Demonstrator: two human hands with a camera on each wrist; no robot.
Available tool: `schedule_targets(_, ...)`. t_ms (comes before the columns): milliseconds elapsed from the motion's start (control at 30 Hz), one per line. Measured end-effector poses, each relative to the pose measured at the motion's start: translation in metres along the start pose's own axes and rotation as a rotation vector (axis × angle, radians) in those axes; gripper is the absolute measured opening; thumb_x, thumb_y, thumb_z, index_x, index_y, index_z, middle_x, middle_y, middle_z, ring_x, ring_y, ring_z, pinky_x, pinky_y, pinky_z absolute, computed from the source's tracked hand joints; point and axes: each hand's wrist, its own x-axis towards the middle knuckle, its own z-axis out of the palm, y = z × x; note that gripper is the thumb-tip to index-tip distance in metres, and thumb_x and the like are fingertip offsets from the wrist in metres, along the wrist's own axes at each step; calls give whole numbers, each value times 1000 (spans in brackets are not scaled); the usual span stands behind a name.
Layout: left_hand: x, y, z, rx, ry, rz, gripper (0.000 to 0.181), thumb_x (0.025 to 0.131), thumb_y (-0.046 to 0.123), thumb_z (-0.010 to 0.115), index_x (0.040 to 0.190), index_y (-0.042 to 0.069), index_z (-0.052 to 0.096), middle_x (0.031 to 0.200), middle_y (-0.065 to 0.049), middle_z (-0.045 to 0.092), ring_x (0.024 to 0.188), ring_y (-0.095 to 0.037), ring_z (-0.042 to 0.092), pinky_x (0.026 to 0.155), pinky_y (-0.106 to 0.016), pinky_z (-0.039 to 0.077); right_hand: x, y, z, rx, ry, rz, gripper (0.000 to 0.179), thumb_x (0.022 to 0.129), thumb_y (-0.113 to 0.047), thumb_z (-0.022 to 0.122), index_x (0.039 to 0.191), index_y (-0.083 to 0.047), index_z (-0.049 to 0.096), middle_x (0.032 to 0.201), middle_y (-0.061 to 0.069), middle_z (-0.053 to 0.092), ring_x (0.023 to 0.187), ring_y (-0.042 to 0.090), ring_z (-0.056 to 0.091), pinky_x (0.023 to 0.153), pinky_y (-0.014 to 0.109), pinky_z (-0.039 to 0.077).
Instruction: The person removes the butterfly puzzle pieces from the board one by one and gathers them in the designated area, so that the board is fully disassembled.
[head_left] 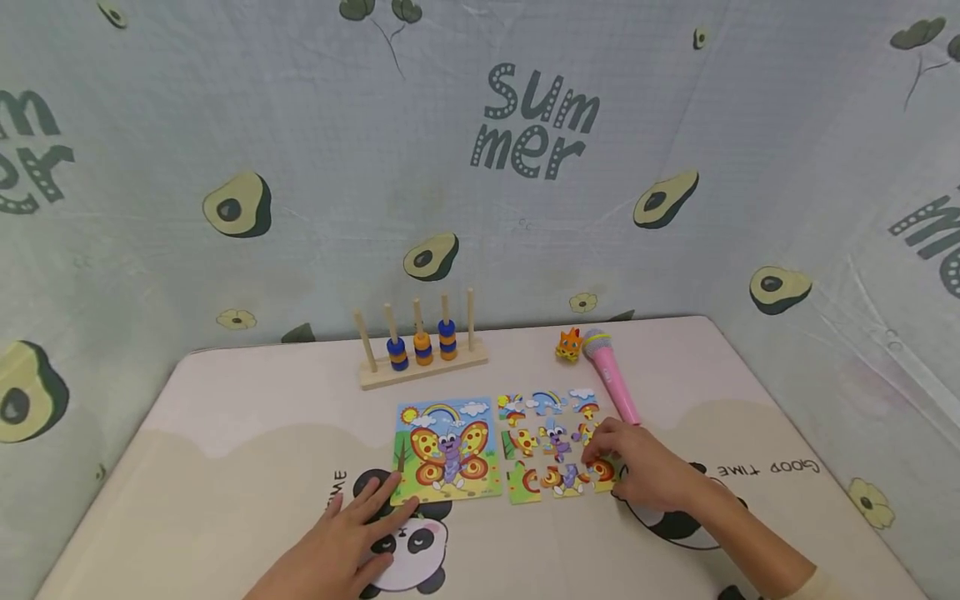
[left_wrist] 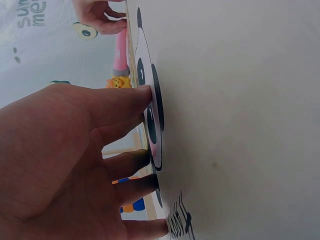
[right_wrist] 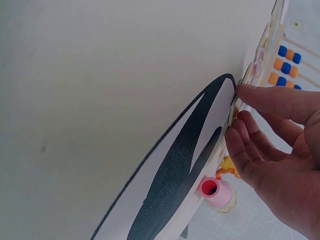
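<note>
A square butterfly picture board lies flat on the table. My left hand rests spread with straight fingers at its lower left corner, over the printed panda; fingertips press down on the tabletop in the left wrist view. Right of the board, several puzzle pieces lie in three rows with small gaps, among them a purple butterfly body piece. My right hand pinches the bottom right puzzle piece with curled fingers and thumb. In the right wrist view the right hand's thumb and fingers straddle that piece's edge.
A wooden peg stand with blue and orange rings stands behind the board. An orange toy figure and a pink toy microphone lie behind the pieces. A printed cloth wall rises behind the table.
</note>
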Motion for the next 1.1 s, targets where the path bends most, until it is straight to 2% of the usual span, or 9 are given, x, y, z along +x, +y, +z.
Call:
schedule_targets(300, 3, 6, -2, -14, -27, -51, 59, 99, 31, 70, 155, 21, 53, 169, -17, 33, 148, -50, 40, 110, -80, 30, -1, 4, -4, -12, 15, -19, 41, 75, 9, 83, 105, -17, 74, 111, -4, 60, 101, 18, 59, 88, 31, 60)
schedule_targets(600, 1, 4, -2, 3, -36, -56, 60, 99, 32, 71, 155, 23, 52, 169, -17, 32, 148, -50, 41, 110, -80, 31, 1, 4, 2, 16, 22, -18, 41, 75, 11, 80, 105, -17, 74, 113, -3, 61, 103, 19, 59, 87, 30, 59)
schedule_targets(833, 1, 3, -3, -4, -46, -74, 60, 99, 32, 71, 155, 23, 52, 169, -17, 32, 149, -50, 38, 109, -81, 30, 2, 0, 3, 4, 24, -16, 42, 74, 7, 83, 108, -16, 74, 115, -3, 61, 105, 19, 59, 90, 33, 59)
schedule_targets(1100, 2, 5, -4, -21, -49, -94, 59, 99, 34, 70, 155, 24, 53, 170, -15, 31, 149, -47, 40, 112, -79, 28, 1, -2, 3, 0, 10, 26, 40, 77, 1, 86, 110, -18, 74, 116, -5, 61, 107, 18, 57, 94, 38, 59)
